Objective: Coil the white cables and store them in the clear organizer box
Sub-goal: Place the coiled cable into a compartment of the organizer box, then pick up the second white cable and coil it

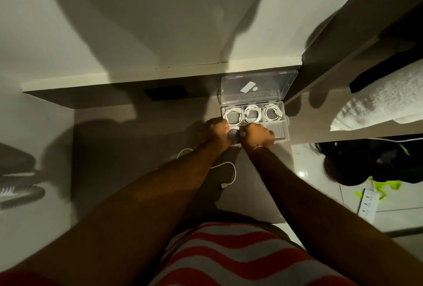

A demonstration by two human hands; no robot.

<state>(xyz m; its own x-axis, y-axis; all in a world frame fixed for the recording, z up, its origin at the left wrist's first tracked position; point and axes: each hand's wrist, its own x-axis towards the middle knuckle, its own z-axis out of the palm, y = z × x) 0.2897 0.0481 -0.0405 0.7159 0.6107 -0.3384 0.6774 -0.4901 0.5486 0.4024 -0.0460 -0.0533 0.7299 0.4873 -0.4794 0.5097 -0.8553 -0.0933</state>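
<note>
A dim desk [114, 143] (heavy shadows), white towel [377, 100] at right. The clear organizer box [280, 131], lid up, holds three coiled cables [253, 114] in its back row. Left grip [217, 131] and right grip [258, 135] curl on a white coil [234, 128] at its front-left compartment. A loose cable [230, 169] lies just below.

Far row of the clear plastic organizer box [287, 125] is full up: three coiled white cables [253, 113], one per compartment, leaving little room there. The near-left compartment is blocked by the left hand [217, 131] and right hand [259, 134], bunched close together over it. The near-right compartment [278, 129] sits open from above. The transparent lid [263, 84] stands raised behind, walling off the far side. A fluffy white towel [377, 102] lies off to the right. Leftward, the brown tabletop [137, 148] is wide open; a loose white cable [231, 171] curls between the forearms, nearer than the box.
</note>
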